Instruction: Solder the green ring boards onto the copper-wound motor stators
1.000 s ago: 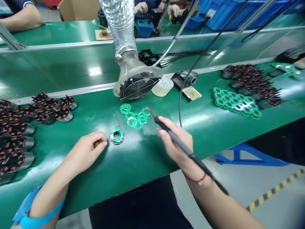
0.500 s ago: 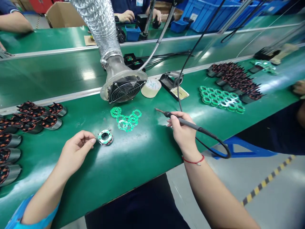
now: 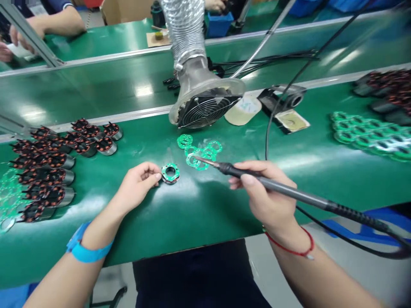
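Glossy green table (image 3: 208, 224); your right hand (image 3: 272, 199) grips one slim iron (image 3: 308, 197), left hand (image 3: 138, 186) touches one ring (image 3: 171, 176), grip unclear.

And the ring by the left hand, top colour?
Green on the ring, best in head view.

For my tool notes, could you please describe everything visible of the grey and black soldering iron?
The slim grey and black soldering iron has a brownish, metallic-looking tip, black collar, grey handle and ribbed black sleeve leading into a black cable. It slants in the grip of the right hand, tip pointing left, overlapping the loose green ring-shaped boards in view; whether the tip touches them is unclear.
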`<state>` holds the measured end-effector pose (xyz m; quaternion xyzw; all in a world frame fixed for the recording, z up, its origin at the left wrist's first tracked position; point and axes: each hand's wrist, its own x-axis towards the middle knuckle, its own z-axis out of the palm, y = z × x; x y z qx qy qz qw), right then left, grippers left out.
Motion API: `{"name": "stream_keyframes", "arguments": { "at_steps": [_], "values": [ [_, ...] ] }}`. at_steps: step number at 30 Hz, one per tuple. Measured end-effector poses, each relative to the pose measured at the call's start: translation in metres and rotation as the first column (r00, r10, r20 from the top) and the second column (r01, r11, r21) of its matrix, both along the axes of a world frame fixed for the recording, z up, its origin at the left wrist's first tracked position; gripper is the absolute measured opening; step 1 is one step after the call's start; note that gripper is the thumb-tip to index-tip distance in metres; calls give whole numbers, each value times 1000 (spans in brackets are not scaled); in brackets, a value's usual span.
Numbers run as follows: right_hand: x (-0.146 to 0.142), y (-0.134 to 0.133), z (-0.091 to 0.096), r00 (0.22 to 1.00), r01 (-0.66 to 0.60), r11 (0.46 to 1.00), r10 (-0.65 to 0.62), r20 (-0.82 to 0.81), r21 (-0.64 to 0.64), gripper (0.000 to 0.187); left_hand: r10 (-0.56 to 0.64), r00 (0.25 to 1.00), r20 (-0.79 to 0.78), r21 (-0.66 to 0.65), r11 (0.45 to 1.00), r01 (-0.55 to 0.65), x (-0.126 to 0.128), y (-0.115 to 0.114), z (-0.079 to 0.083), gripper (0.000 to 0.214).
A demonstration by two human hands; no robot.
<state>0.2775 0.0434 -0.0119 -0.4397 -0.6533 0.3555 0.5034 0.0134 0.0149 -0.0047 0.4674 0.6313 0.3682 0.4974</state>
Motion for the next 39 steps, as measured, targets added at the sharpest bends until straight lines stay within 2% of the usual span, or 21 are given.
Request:
{"name": "stream_keyframes", "arguments": {
  "at_steps": [3, 6, 8, 12, 16, 20, 25, 27, 30, 34, 39],
  "values": [
    [-29, -7, 6, 971, -235, 972, 233, 55, 25, 25, -19, 1000, 15, -6, 1000, 19, 2, 1, -1, 14],
    [-54, -6, 9, 893, -421, 907, 411, 186, 17, 39, -50, 998, 30, 12, 999, 50, 3, 1, -2, 14],
    [-67, -3, 9, 838, -482, 874, 439, 323, 62, 40, -64, 997, 38, 32, 998, 62, 2, 1, -4, 14],
    [-79, 2, 3, 756, -535, 826, 372, 539, 180, 35, -74, 994, 82, 74, 995, 68, 0, 0, -8, 13],
    [-79, 2, -1, 766, -491, 838, 287, 575, 236, 31, -33, 992, 124, 28, 999, 30, 1, 0, -9, 11],
    [-78, -1, -2, 812, -455, 857, 286, 509, 244, 33, 71, 984, 161, -26, 997, -68, 4, 3, -8, 10],
    [-69, -6, -5, 936, -275, 947, 223, 274, 168, 39, 93, 989, 113, -13, 996, -92, 7, 3, -9, 10],
    [-64, -7, -9, 975, -174, 979, 156, 156, 109, 35, 95, 992, 88, -19, 995, -94, 7, 4, -9, 11],
    [-57, -8, -14, 997, -58, 995, 55, 47, 82, 23, 92, 994, 55, -24, 996, -91, 6, 4, -11, 14],
    [-56, -8, -16, 992, -78, 994, 85, -93, 75, 15, 85, 996, 16, -9, 996, -85, 6, 5, -12, 15],
    [-59, -7, -12, 985, -111, 994, 108, -132, -9, 12, 69, 997, -22, -1, 998, -69, 6, 5, -10, 15]
  ]
}}
